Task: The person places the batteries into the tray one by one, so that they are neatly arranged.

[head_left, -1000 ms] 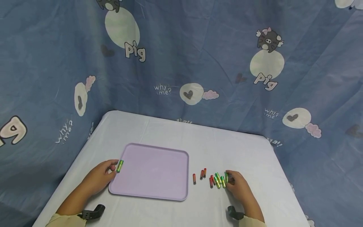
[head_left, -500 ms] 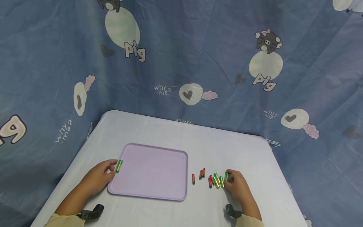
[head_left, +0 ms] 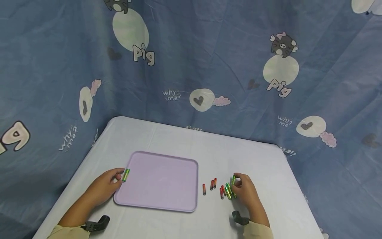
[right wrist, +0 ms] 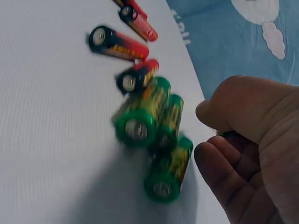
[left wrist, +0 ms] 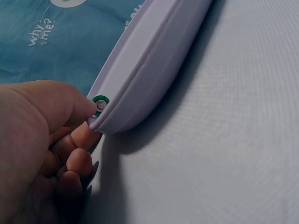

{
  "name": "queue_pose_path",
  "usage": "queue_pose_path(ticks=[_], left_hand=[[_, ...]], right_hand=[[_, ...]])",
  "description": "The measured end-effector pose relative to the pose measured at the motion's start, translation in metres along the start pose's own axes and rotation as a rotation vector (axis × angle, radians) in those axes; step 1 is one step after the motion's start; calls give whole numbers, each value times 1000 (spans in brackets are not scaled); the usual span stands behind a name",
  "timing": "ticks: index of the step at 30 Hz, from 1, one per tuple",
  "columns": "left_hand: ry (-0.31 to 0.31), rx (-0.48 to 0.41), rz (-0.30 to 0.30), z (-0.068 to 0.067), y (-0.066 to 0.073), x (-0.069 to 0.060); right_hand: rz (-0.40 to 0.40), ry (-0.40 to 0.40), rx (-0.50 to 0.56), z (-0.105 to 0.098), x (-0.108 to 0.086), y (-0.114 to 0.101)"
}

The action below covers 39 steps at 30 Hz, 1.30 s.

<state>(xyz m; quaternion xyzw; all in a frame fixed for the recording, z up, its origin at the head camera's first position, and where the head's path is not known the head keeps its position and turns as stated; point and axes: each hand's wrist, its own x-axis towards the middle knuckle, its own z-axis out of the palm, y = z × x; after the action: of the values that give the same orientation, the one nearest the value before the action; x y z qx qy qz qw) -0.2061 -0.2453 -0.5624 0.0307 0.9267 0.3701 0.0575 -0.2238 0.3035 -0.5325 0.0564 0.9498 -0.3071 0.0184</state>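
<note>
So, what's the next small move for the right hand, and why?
Probably carry the green battery in the right hand toward the purple tray: it's pinched between thumb and finger, most of the tray is bare, and another green battery lies at its left edge, touched by the left hand.

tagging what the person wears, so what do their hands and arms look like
The left hand and right hand are bare, with no gloves. The left sleeve and right sleeve are plain beige. A black left wristband and black right wristband each have a curved piece sticking out.
</note>
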Motion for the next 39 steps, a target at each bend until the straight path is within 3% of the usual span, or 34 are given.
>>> queue_pose_path(ticks=[16, 28, 39], left_hand=[[16, 21, 16, 2, -4, 1], [-5, 5, 0, 2, -4, -2], [-2, 9, 20, 1, -6, 0]], right_hand=[[-41, -28, 79, 25, 9, -36], [-192, -65, 51, 48, 13, -61], [-253, -119, 45, 65, 16, -86]])
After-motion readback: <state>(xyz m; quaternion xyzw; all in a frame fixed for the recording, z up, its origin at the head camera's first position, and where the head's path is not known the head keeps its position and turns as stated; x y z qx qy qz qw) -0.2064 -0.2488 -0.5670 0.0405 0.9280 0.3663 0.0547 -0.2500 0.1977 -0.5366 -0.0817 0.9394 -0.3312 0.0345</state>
